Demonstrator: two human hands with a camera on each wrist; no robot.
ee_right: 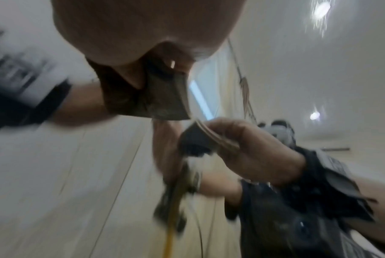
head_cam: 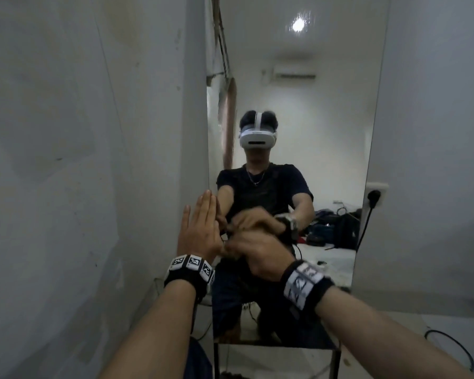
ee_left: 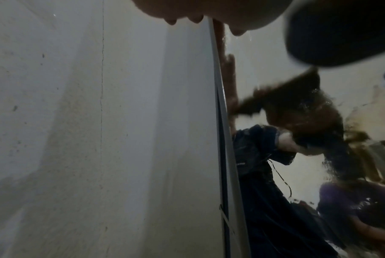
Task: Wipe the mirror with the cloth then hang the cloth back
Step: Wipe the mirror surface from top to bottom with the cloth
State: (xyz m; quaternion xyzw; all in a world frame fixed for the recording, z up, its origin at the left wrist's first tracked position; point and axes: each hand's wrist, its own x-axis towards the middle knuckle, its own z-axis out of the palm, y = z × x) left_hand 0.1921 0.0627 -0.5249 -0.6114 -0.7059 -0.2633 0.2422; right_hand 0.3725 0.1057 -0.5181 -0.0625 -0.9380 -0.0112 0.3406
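A tall frameless mirror [head_cam: 329,127] leans on the white wall, and I see myself reflected in it. My left hand [head_cam: 200,228] lies flat with straight fingers against the mirror's left edge [ee_left: 218,108]. My right hand [head_cam: 260,255] is beside it, low on the glass and blurred. It grips a folded dark grey-brown cloth [ee_right: 165,99] under the palm [ee_right: 143,31], held against the glass; the cloth's reflection meets it just below. In the head view the right hand hides almost all of the cloth.
A grey wall [head_cam: 80,160] stands close on the left. A wall socket with a black plug [head_cam: 375,196] sits right of the mirror, and a black cable [head_cam: 449,348] loops on the floor. A dark-framed low stand [head_cam: 277,354] is below the mirror.
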